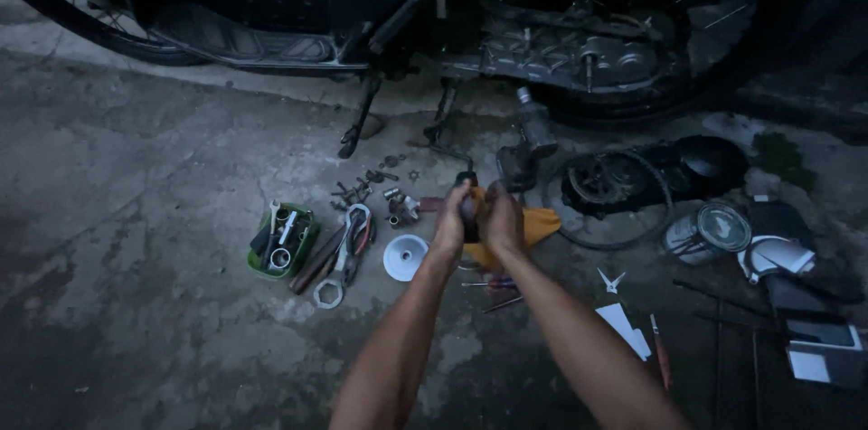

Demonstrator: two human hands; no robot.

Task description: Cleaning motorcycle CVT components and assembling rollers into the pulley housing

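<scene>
Between the two hands, low over the concrete floor (163, 213), sat a small dark part (468, 208), upright and partly hidden. The left hand (450, 224) and the right hand (503, 220) were both wrapped around it from opposite sides, fingers pressed together on it, and an orange rag (541, 224) lay bunched under and behind the right one. What the part was could not be told in the dim light.

Just left of the hands lay a white funnel (405, 257), then pliers and a ring spanner (344, 254), then a green tray (282, 240) of sockets. Small bolts and nuts (371, 184) were strewn beyond them. To the right sat a round black engine cover (624, 181) and a tin can (705, 231). A yellow motorbike (434, 5) stood behind it all.

Judging from this, the chief risk was a slip: the part looked greasy, and a hard twist could send it down among the loose bolts, scattering them in poor light.
</scene>
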